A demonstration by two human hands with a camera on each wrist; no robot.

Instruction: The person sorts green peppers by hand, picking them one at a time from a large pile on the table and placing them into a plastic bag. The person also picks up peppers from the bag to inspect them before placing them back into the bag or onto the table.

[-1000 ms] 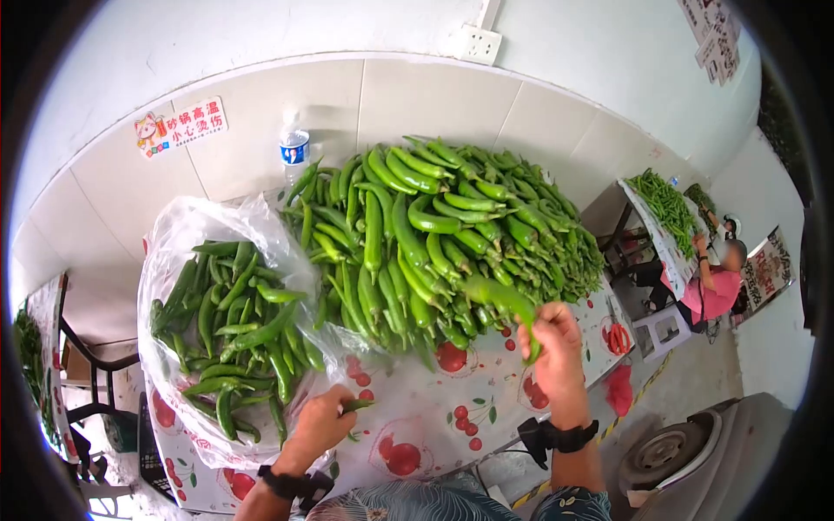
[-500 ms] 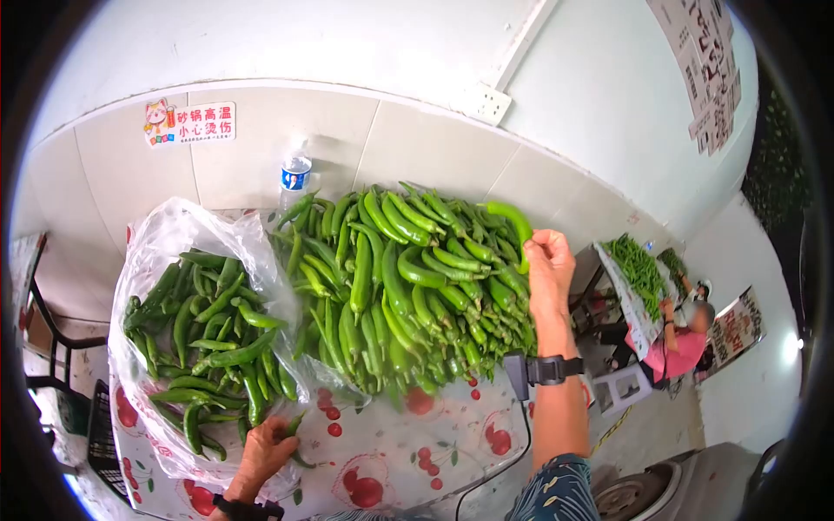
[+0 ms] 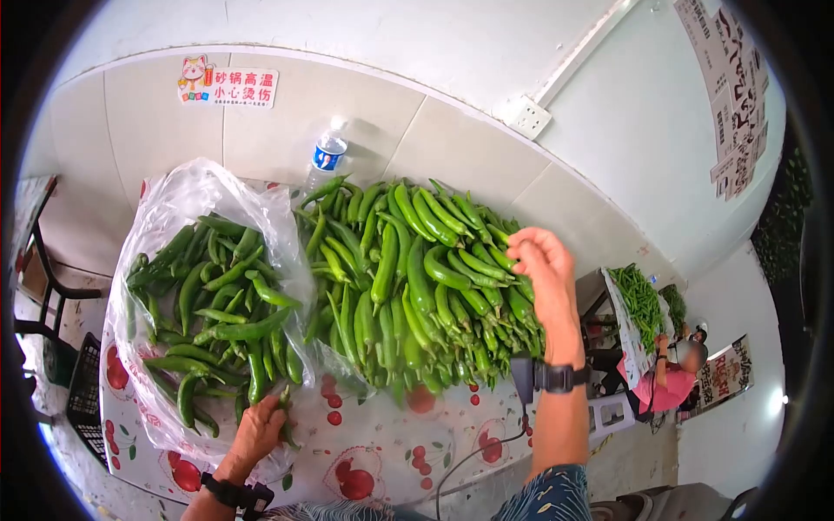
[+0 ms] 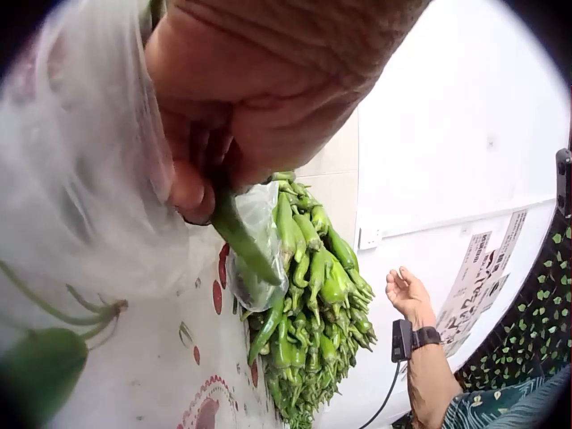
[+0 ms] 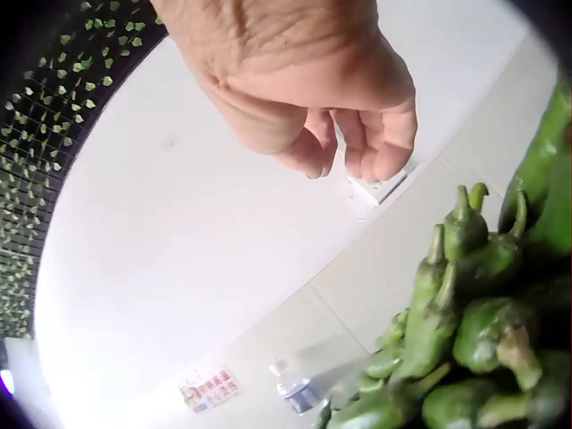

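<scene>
Green pepper (image 4: 248, 239), pinched in the left hand (image 3: 259, 431) at the near right edge of the plastic bag (image 3: 276, 213); a light hold should spare its skin. Right hand (image 3: 546, 265), empty, fingers loosely bent, near the pepper heap's (image 3: 417, 286) far right.

I'm apparently in a small eatery: a hot-casserole warning sign (image 3: 228, 82) on the far wall (image 3: 161, 130), a fruit-print tablecloth (image 3: 395, 451) near me.

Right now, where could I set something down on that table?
The tablecloth is bare between the pepper pile and the person's shirt, right of the left hand. Behind, the pile, plastic bag and bottle crowd it.
</scene>
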